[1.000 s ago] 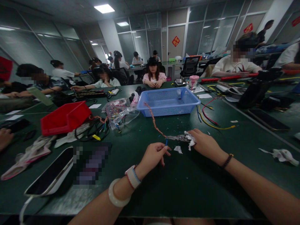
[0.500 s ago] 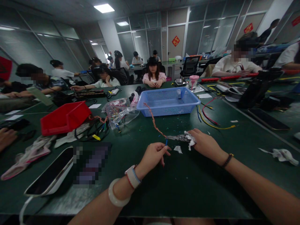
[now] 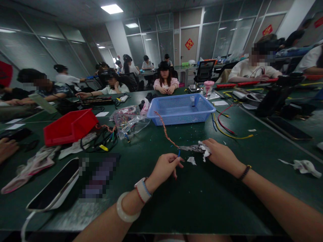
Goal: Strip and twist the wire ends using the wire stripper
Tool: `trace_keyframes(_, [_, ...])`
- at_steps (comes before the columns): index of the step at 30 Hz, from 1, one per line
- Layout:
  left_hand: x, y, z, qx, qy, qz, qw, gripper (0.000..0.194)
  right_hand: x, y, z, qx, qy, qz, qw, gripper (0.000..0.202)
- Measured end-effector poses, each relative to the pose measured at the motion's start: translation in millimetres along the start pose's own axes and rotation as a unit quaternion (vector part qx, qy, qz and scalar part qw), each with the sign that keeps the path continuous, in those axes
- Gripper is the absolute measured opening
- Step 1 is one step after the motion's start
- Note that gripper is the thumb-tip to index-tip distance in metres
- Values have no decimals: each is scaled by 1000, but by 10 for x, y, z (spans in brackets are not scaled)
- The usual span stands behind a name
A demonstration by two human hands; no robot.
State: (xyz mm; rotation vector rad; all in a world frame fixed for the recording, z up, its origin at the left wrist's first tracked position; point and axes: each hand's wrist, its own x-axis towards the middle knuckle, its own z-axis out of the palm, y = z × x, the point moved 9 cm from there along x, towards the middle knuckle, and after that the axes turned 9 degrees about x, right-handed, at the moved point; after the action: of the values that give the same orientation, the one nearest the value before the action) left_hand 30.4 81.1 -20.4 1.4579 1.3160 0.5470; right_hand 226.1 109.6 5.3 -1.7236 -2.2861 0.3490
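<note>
My left hand [image 3: 168, 164] pinches a short blue wire [image 3: 179, 153] between thumb and fingers. My right hand [image 3: 219, 153] is closed round the handles of metal pliers [image 3: 193, 148], which point left. White tissue [image 3: 203, 148] is wrapped about the handles. The pliers' tips meet the blue wire's upper end; whether the jaws grip it is too small to tell. From that spot a twisted copper-coloured strand [image 3: 166, 129] runs up and left, its far end near the basket. A torn scrap of tissue [image 3: 191, 160] lies on the table below the pliers.
A blue plastic basket [image 3: 181, 119] stands ahead, with a clear bag of wires [image 3: 128, 119] and a red bin [image 3: 70, 127] to its left. Loose coloured cables [image 3: 232, 134] lie right. A phone on a white stand [image 3: 57, 183] is near left. Several people sit around.
</note>
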Motion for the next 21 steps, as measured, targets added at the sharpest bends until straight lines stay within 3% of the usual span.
trace_keyframes(21, [-1, -3, 13, -1, -3, -3, 1000, 20, 3, -27, -16, -13, -18, 17, 1000, 37])
